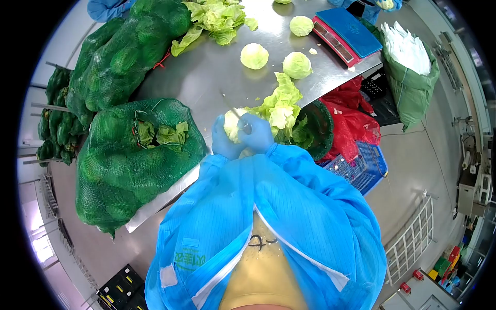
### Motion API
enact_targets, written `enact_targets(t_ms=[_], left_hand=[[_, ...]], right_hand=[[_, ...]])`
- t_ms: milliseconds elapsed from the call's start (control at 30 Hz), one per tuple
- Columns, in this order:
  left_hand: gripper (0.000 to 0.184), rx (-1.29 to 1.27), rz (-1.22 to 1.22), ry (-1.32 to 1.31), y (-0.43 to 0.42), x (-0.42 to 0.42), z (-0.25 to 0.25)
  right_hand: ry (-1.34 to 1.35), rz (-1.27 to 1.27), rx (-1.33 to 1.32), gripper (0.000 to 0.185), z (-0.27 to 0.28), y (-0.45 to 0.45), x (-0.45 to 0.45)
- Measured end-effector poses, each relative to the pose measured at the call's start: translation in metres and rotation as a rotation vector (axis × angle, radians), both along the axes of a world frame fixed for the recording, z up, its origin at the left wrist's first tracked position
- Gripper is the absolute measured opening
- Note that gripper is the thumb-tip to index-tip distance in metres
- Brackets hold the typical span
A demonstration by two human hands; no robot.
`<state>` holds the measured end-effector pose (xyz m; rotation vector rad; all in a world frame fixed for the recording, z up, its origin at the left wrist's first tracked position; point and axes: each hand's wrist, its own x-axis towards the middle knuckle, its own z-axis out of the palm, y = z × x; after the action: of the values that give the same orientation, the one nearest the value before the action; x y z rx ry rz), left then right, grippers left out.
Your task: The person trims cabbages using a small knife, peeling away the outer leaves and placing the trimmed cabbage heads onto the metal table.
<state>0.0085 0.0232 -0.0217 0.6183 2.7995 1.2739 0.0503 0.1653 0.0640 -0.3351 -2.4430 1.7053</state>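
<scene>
Both my hands wear blue gloves and meet in front of my chest at the edge of the steel table (206, 72). My left hand (225, 141) is closed around the left side of a pale, trimmed cabbage (233, 125). On the other side, my right hand (257, 136) grips a small knife (234, 111), its thin blade pointing up and away over the cabbage; the handle is hidden in the fingers. Loose cabbage leaves (281, 106) lie just right of my right hand, by a green bin (324, 129) with more leaves inside.
Green mesh sacks of cabbages (134, 165) crowd the left. Trimmed cabbages (254, 56), a leaf pile (219, 20) and a blue-topped scale (349, 33) occupy the table. Red mesh bags (349, 121), a blue crate (361, 165) and a green sack (416, 88) stand right. Co-workers' blue sleeves (106, 9) show beyond.
</scene>
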Motion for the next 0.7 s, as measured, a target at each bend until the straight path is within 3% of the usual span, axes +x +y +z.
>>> enact_targets(t_ms=[67, 100, 133, 200, 233, 333, 367, 467, 533, 600, 700], left_hand=[[0.105, 0.109, 0.034, -0.082, 0.0, -0.002, -0.015], [0.104, 0.099, 0.062, -0.046, 0.006, 0.007, 0.02], [0.104, 0.098, 0.059, -0.048, 0.005, 0.007, 0.014], [0.103, 0.334, 0.06, -0.147, 0.002, 0.004, -0.001], [0.097, 0.443, 0.022, -0.208, 0.005, 0.008, 0.014], [0.102, 0.384, -0.034, -0.213, -0.002, 0.003, 0.044], [0.102, 0.411, 0.018, -0.204, -0.012, 0.001, 0.015], [0.104, 0.479, 0.007, -0.231, -0.027, 0.0, 0.007], [0.107, 0.509, 0.008, -0.234, -0.035, 0.0, -0.003], [0.108, 0.486, 0.121, -0.145, -0.035, 0.003, -0.006], [0.101, 0.527, 0.259, -0.259, -0.033, 0.003, 0.002]], right_hand=[[0.146, 0.009, -0.06, 0.018, 0.003, -0.004, 0.003], [0.103, -0.039, -0.108, 0.025, 0.008, -0.003, 0.004], [0.101, -0.043, -0.109, 0.025, 0.004, -0.001, 0.004], [0.199, -0.173, -0.037, 0.041, -0.01, 0.004, 0.0], [0.023, -0.138, -0.053, 0.061, -0.016, 0.009, 0.003], [-0.026, -0.136, -0.101, 0.059, -0.089, 0.014, 0.003], [-0.07, -0.11, -0.327, 0.062, -0.098, 0.014, 0.006], [-0.283, -0.065, -0.271, 0.06, -0.073, 0.013, 0.014], [-0.254, -0.001, -0.24, 0.059, -0.074, 0.008, 0.014], [-0.002, 0.02, -0.122, 0.059, -0.076, -0.003, 0.015], [-0.067, 0.026, -0.094, 0.057, -0.075, -0.004, 0.018]])
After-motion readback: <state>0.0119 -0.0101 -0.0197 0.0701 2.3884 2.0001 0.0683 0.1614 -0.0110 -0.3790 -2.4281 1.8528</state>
